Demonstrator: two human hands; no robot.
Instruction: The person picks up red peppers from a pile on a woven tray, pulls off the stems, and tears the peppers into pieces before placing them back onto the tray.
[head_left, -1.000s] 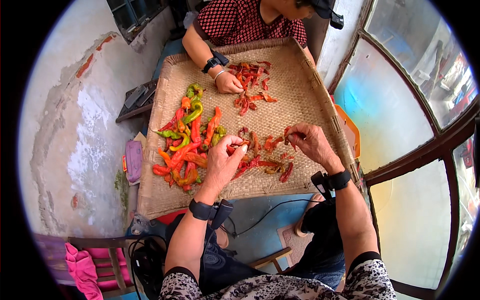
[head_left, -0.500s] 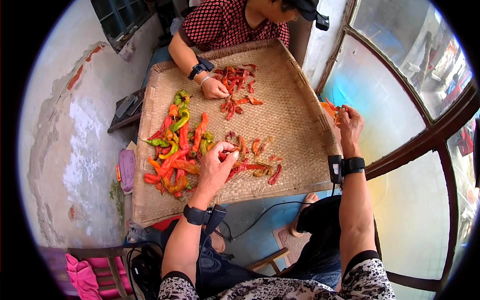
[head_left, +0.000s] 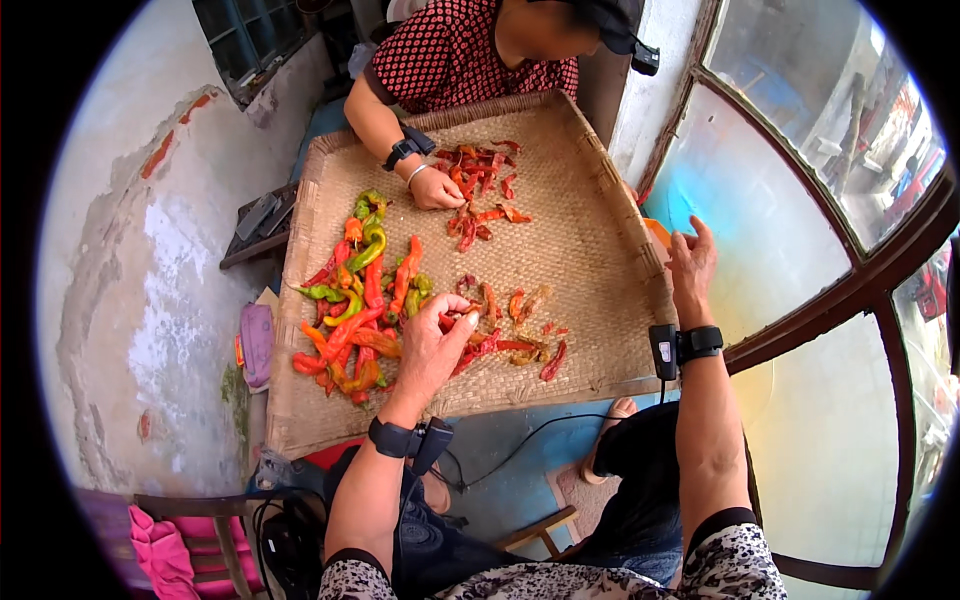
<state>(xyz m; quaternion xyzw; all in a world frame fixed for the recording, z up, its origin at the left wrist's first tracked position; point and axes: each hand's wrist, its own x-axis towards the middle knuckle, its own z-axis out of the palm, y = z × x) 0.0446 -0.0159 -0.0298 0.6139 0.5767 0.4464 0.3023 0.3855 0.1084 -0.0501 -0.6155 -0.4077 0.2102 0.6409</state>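
My left hand (head_left: 436,345) is over the near middle of a woven tray (head_left: 575,260). Its thumb and fingertips are pinched on a red chili pepper, mostly hidden by the fingers. Just left of it lies a pile of whole red, orange and green peppers (head_left: 350,325). Shrivelled, split red and brown pepper pieces (head_left: 520,346) lie to its right. Past the tray's right rim, my right hand (head_left: 692,268) is raised with fingers apart and nothing visible in it. Beside that hand, part of an orange container (head_left: 657,232) shows behind the rim.
Across the tray, another person's hand (head_left: 437,188) rests by a heap of red pepper pieces (head_left: 480,168). A framed window (head_left: 760,190) stands close on my right, a peeling wall (head_left: 150,270) on the left. A black cable (head_left: 520,437) runs below the tray.
My right hand has let go of the red-orange pepper piece it held, and its fingers have spread. My left hand stays nearly in place. The tray sits slightly lower in view.
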